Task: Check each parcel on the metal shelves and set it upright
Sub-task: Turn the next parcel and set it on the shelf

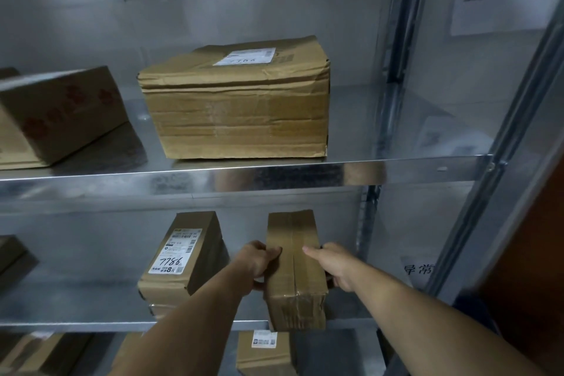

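Parcel handling on the middle shelf [91, 308] is the step in hand: a narrow taped parcel [294, 272] stands on end at the shelf's front edge, its near bottom corner hanging slightly past the lip, and both hands clamp it from opposite sides. The left hand [256, 262] wraps the left face with its thumb laid over the front, fingers curled behind and out of sight. The right hand [334, 265] presses the right face, thumb stretched across the taped seam. Both forearms reach in from below, extended and roughly level with the shelf, wrists turned inward toward each other.

Judging by the overhang, the parcel looks upright already but not yet seated. The next move probably calls for pushing it back until its base rests fully on the metal, keeping it clear of the labelled parcel [183, 256] just beside it on the left, which leans on a flatter package beneath. Letting go too soon could let it tip forward off the lip.

Above, a large crumpled carton [238, 110] sits flat on the upper shelf [396, 168], with a red-printed box [58, 119] tilted to its left; those look like later work.
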### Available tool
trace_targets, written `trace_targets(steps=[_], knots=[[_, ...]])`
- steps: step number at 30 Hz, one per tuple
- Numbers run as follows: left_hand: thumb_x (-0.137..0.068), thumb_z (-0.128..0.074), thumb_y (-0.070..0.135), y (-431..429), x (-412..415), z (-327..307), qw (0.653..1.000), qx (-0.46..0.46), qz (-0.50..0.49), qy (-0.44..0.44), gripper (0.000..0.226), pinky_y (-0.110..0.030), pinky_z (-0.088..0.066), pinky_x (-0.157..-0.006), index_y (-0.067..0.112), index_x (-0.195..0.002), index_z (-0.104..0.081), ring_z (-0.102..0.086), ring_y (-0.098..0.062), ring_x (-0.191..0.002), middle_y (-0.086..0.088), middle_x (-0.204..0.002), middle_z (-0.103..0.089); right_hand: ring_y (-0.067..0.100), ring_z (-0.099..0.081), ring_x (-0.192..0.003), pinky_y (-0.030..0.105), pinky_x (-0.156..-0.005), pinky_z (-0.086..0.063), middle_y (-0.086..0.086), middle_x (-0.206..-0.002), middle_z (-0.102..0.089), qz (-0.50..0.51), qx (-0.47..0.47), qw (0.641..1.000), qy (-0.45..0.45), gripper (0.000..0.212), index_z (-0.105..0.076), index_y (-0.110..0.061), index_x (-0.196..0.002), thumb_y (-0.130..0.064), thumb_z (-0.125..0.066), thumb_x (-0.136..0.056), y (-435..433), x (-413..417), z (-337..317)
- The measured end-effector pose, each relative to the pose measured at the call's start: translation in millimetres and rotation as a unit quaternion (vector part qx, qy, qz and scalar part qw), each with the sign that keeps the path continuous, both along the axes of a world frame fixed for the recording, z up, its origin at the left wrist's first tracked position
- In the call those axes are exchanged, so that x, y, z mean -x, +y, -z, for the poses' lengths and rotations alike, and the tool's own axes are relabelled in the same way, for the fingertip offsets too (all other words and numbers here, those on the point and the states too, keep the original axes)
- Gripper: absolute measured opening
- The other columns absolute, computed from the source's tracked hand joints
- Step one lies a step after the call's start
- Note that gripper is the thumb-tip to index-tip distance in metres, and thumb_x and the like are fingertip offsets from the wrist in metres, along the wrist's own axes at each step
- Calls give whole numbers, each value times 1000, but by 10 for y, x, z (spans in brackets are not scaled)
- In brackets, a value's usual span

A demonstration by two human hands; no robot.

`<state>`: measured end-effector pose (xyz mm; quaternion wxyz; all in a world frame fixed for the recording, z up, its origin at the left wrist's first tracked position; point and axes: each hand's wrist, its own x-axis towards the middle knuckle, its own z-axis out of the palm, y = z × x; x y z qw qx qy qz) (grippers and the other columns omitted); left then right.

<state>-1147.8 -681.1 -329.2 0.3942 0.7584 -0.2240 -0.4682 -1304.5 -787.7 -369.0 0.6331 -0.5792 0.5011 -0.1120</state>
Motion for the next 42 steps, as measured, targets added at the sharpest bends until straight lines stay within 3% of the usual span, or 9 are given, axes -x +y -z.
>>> trace_targets(steps=[9, 16, 21, 25, 27, 29, 33, 38, 42], knots=[[-98, -65, 29, -46, -6, -2, 1000, -20, -2, -16, 19, -44, -56, -71, 15, -108, -57, -64, -30, -102, -13, -110, -64, 32, -48, -136, 51, -113, -39, 12, -151, -49, 20, -1, 999, 26, 79, -40, -8, -150, -46, -73, -89, -32, -71, -1], [-98, -63, 30, -39, 22, -26, 999, -27, 2, -27, 20, -48, -57, -82, 17, -111, -55, -62, -31, -105, -13, -113, -62, 33, -44, -140, 49, -114, -38, 14, -154, -44, 23, 8, 999, 40, 78, -35, -8, -153, -43, -69, -93, 32, -69, -97], [-99, -60, 38, 6, -21, -25, 1000, -8, -14, -4, 29, -47, -50, -100, 15, -116, -58, -60, -28, -109, -11, -116, -64, 29, -34, -147, 48, -120, -26, 9, -160, -37, 25, -26, 999, 7, 90, -34, -12, -156, -59, -69, -87, 25, 20, -194], [-99, -55, 44, 15, -64, -88, 993, 61, -55, 89, 40, -38, -50, -88, 8, -116, -61, -61, -27, -102, -12, -111, -65, 23, -62, -117, 38, -100, -48, 8, -124, -71, 74, -70, 993, -66, 62, -66, -13, -128, -63, -62, -90, 3, 38, -357], [-99, -47, 55, 25, -86, -156, 986, 84, -72, 123, 50, -39, -48, -85, 7, -104, -60, -60, -28, -101, -12, -109, -64, 24, -67, -101, 36, -83, -52, 11, -108, -74, 84, -73, 989, -92, 58, -69, -10, -118, -61, -56, -95, 12, 61, -462], [-97, -41, 66, 26, -115, -195, 984, 97, -62, 138, 63, -47, -49, -90, 6, -107, -58, -60, -32, -109, -15, -115, -63, 27, -66, -98, 41, -88, -52, 13, -103, -72, 97, -69, 988, -94, 61, -66, -8, -116, -63, -48, -97, -7, 94, -504], [-89, -37, 78, 34, -162, -214, 982, 102, -47, 154, 79, -62, -45, -100, 15, -135, -49, -55, -43, -121, -21, -133, -56, 38, -55, -125, 55, -106, -45, 20, -139, -56, 81, -86, 990, -73, 89, -46, -13, -146, -79, -49, -86, -42, 138, -552], [-88, -38, 79, -2, -145, -291, 987, 78, -17, 138, 79, -64, -38, -108, 13, -130, -48, -51, -44, -125, -19, -129, -54, 45, -38, -141, 60, -107, -39, 22, -161, -28, 45, -99, 992, -69, 117, -24, -27, -159, -86, -60, -65, -77, 144, -667], [-92, -41, 73, -14, -117, -294, 989, 79, -9, 128, 73, -58, -42, -105, 11, -129, -49, -54, -39, -119, -19, -125, -56, 34, -60, -118, 46, -92, -51, 16, -129, -64, 36, -68, 991, -107, 74, -59, -10, -131, -68, -64, -84, -83, 107, -752]])
